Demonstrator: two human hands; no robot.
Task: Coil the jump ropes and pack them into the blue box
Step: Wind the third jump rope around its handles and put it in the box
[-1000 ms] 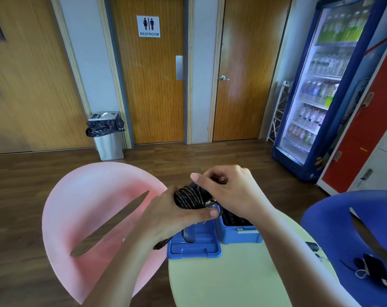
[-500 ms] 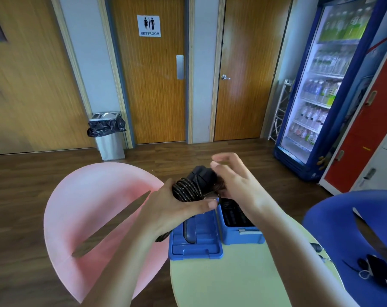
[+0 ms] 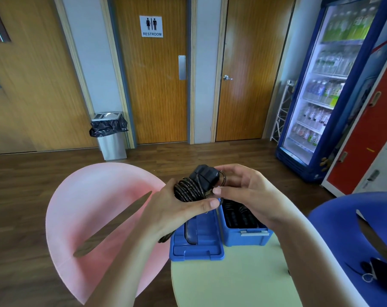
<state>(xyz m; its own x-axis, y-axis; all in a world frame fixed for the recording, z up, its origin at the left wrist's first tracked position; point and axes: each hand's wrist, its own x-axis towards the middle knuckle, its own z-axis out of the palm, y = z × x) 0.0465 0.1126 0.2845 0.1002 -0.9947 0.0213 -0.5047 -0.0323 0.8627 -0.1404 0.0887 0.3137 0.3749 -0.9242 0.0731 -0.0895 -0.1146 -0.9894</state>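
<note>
Holding coiled rope (image 3: 189,189), blue box (image 3: 245,237) part-filled

You've got the black jump rope (image 3: 191,188) wound into a tight bundle around its chunky black handles, held up in the air above the open blue plastic box (image 3: 245,234). That box sits on the table's far edge with more coiled black rope (image 3: 238,214) already lying inside.
</note>
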